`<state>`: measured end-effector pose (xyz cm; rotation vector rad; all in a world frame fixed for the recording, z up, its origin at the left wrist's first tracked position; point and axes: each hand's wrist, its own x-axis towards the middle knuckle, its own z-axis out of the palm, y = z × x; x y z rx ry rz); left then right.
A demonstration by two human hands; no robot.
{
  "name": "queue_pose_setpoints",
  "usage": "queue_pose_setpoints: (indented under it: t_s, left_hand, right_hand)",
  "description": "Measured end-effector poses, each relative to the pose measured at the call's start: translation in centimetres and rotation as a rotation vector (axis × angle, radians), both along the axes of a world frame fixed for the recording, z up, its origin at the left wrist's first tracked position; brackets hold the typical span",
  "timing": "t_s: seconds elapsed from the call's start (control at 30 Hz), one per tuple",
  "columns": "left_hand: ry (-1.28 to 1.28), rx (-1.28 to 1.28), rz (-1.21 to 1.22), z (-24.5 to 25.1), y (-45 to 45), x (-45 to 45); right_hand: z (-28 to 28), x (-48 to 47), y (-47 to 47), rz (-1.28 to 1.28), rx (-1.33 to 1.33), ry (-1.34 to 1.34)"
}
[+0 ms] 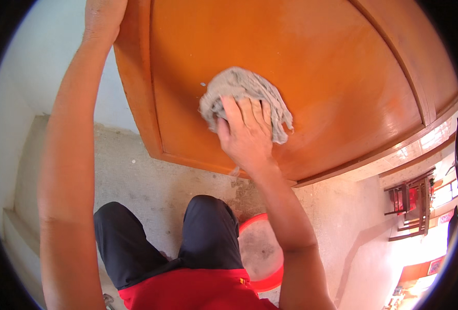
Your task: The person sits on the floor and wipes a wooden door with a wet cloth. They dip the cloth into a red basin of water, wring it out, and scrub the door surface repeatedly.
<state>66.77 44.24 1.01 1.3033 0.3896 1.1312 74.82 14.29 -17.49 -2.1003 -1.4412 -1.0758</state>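
Observation:
A large orange-brown wooden panel (pixel 310 77) with raised edge mouldings fills the upper middle of the head view. My right hand (pixel 248 131) presses a crumpled, damp-looking grey cloth (pixel 248 83) flat against it, fingers spread over the cloth. My left hand (pixel 107 15) is at the top left, by the panel's edge; its fingers are cut off by the picture's rim, so its grip is hidden. Beside my right knee stands a red basin (pixel 267 285) with cloudy greyish water, partly behind my right forearm.
Concrete floor (pixel 143 182) lies under my bent knees. A pale wall (pixel 12 89) rises at the left, with a low ledge (pixel 20 232) at its foot. Dark wooden furniture (pixel 415 205) with something red on it stands at the far right, near bright openings.

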Motion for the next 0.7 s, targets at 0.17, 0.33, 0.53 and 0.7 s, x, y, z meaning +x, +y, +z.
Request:
queue_pose_setpoints:
  t_s: [0.17,0.33,0.53,0.7]
  left_hand:
    - [-0.077,0.414,0.395,-2.9,0.2,1.7]
    - [0.008,0.48,-0.108,-1.7,9.3,1.2]
    - [-0.042,0.386,0.344,-2.4,-0.2,1.4]
    - [-0.069,0.382,0.323,-3.0,-1.2,1.4]
  right_hand:
    - [-1.0,0.2,-1.9,-0.031,-0.054,-0.05]
    - [0.9,0.0,0.4,0.106,-0.018,0.0]
    - [-0.5,1.1,-2.6,0.067,-0.132,0.022]
    - [0.9,0.7,-0.7,0.11,-0.12,-0.003]
